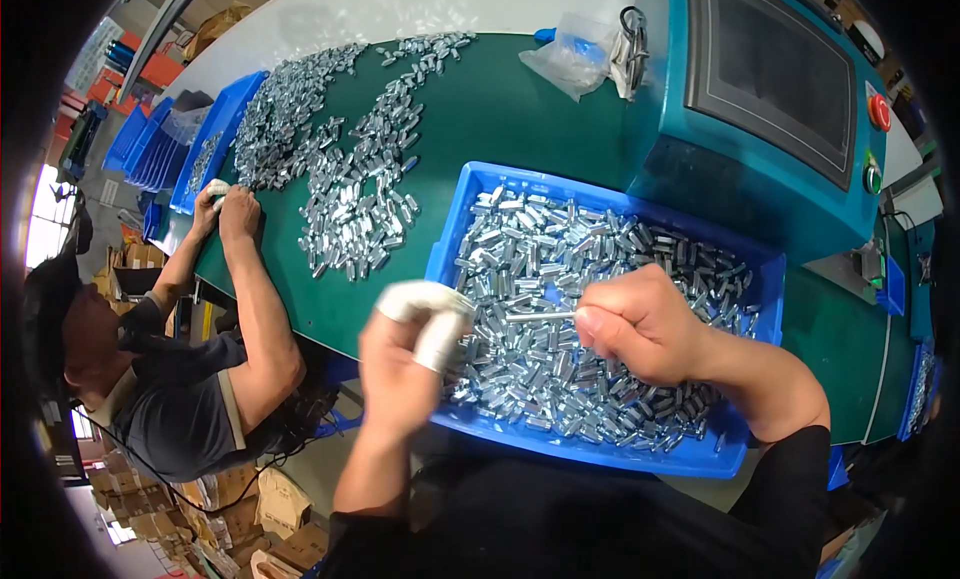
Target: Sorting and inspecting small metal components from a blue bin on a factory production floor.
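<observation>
A blue plastic bin [610, 457] in front of me holds a heap of shiny, short hexagonal metal pieces [540, 379]. Over its right half, my right hand [645, 329] is closed around a thin metal rod [540, 317], which points left. My left hand [408, 354] is at the bin's left edge, with white coverings on its thumb and forefinger. Those fingers curl toward each other in a pinch, blurred by motion, facing the rod's free end. Anything between them is too smeared to name.
More metal pieces [360, 204] lie piled on the green table [480, 109]. At left, another person's hands [228, 207] work by a blue tray [220, 139]. A teal machine [655, 169] with a dark screen stands behind the bin. A clear plastic bag [570, 64] lies beside it.
</observation>
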A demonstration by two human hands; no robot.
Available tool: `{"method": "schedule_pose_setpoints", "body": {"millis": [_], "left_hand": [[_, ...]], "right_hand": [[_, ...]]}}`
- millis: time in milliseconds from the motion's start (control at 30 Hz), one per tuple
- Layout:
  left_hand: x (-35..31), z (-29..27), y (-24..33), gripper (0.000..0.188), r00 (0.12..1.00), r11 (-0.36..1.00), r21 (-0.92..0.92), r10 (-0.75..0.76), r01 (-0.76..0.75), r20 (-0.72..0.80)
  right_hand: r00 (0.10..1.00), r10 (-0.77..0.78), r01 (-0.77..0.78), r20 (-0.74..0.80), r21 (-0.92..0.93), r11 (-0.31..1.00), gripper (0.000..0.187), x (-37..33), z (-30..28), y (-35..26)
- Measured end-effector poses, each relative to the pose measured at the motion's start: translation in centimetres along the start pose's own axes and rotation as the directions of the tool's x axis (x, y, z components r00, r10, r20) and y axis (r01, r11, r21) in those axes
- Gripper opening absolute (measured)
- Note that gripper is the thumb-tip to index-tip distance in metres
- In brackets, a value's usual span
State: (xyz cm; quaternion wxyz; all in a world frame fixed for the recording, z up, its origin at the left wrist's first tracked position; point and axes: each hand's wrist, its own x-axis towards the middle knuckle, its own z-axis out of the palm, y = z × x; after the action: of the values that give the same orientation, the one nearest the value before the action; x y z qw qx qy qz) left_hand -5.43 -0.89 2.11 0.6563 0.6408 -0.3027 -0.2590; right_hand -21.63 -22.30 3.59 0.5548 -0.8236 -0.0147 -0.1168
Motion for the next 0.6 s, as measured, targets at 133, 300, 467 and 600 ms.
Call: {"method": "schedule_pose_setpoints", "body": {"millis": [133,300,467,600], "left_hand": [[-3.3,2.3,-1.7,0.017,0.981,0.975,-0.169,-0.121,0.146,0.149],[-3.2,2.3,-2.5,0.014,0.988,0.947,-0.283,-0.135,0.150,0.074],[-3.5,2.2,-2.3,0.015,0.984,0.930,-0.320,-0.163,0.180,0.078],[-3.4,2.3,-2.4,0.015,0.989,0.941,-0.303,-0.148,0.150,0.029]], "right_hand": [[0.993,-0.009,0.023,0.120,-0.113,0.993,0.025,-0.3,1.3,0.4],[0.995,-0.020,0.029,0.096,-0.087,0.996,0.027,-0.5,1.4,0.3],[0.994,0.024,-0.013,0.106,-0.100,0.995,0.029,-0.2,1.2,0.7],[0.993,0.008,0.011,0.118,-0.158,0.987,0.030,-0.1,1.4,0.7]]}}
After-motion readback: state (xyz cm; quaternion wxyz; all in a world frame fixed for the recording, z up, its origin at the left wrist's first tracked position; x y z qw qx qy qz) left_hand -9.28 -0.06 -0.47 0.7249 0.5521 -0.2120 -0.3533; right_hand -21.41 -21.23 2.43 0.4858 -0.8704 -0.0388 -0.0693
